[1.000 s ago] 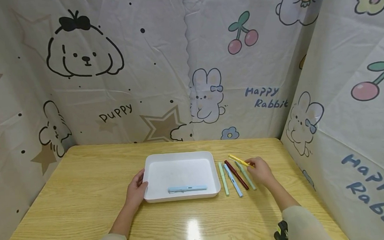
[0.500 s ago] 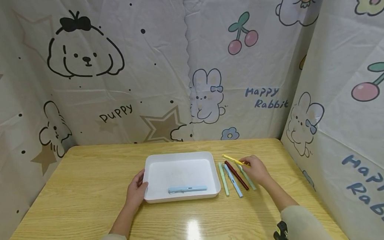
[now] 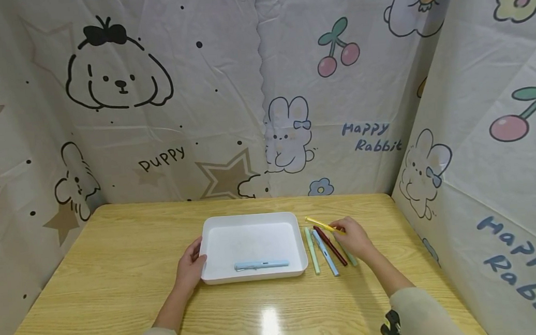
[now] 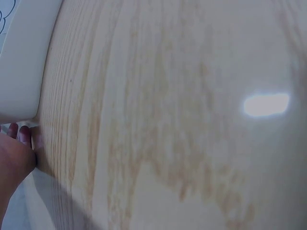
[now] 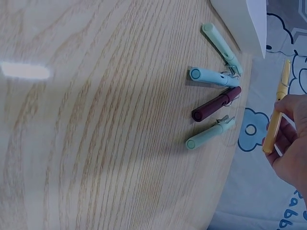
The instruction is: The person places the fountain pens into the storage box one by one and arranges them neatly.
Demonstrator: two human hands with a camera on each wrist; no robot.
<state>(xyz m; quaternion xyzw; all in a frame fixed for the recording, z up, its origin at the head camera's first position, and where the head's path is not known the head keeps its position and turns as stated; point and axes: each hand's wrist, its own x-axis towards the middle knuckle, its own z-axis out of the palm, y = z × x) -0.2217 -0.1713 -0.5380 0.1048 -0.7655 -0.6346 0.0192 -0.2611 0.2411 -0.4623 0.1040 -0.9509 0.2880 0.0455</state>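
Observation:
My right hand (image 3: 353, 238) pinches a yellow pen (image 3: 318, 222) between thumb and fingers, raised above the pens beside the tray. In the right wrist view the pen's clip end points up and away from the palm. My left hand (image 3: 190, 263) grips the left side of a white rectangular tray (image 3: 249, 236), thumb at the rim. One light blue pen (image 3: 262, 265) lies crosswise inside, near the tray's front wall. Right of the tray lie a pale green pen (image 3: 312, 251), a blue pen (image 3: 326, 252), a dark red pen (image 3: 334, 251) and a second green pen (image 3: 351, 258), partly hidden by my right hand.
The wood-grain table (image 3: 129, 255) ends at the back against a hanging printed cloth (image 3: 225, 87). Another cloth side (image 3: 493, 183) rises along the right edge. Light glares off the table (image 3: 271, 328) in front of the tray.
My right hand has moved left with the yellow pen, bringing its far tip closer to the tray's right side. The left hand, the tray and the lying pens have stayed put.

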